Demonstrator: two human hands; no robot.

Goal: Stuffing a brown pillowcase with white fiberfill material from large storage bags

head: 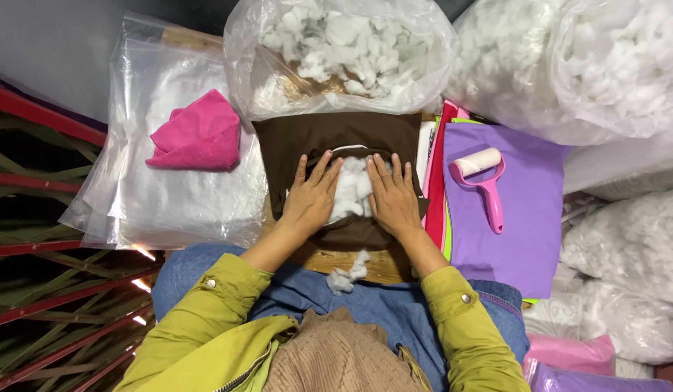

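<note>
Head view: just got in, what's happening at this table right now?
A person presses the left hand and right hand flat on a brown fabric cover, either side of white stuffing showing through its opening. A small tuft lies near the table edge. An open bag of stuffing sits behind, a pink cloth left, a pink lint roller on purple fabric right.

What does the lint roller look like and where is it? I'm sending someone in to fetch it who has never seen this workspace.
Start at the brown fabric cover that both hands press on, then look to its right for the flat purple cloth. The lint roller lies on top of that cloth: a white roll on a pink handle. It is the only hard plastic tool among soft fabrics and bags of white stuffing.
</note>
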